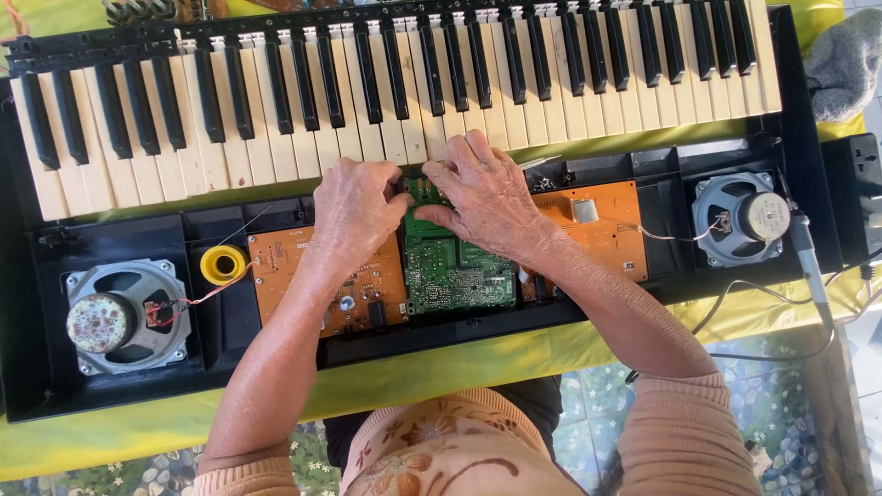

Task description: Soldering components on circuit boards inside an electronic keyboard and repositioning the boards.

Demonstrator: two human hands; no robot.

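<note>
An opened electronic keyboard lies in front of me, its black case [37, 367] bare and its black and white keys [386, 83] along the far side. My left hand [356, 207] and my right hand [482, 195] meet over the far end of a green circuit board [455, 276] in the middle. Fingertips of both hands pinch or press at the board's far edge; what they grip is hidden. An orange circuit board [294, 257] lies left of the green one, and another orange board [602, 225] lies to its right.
A round speaker [124, 317] sits at the left with red wires, another speaker [740, 218] at the right. A yellow roll [223, 264] lies by the left orange board. A soldering iron [808, 262] with its cable rests at the right edge. Yellow cloth [138, 432] covers the table.
</note>
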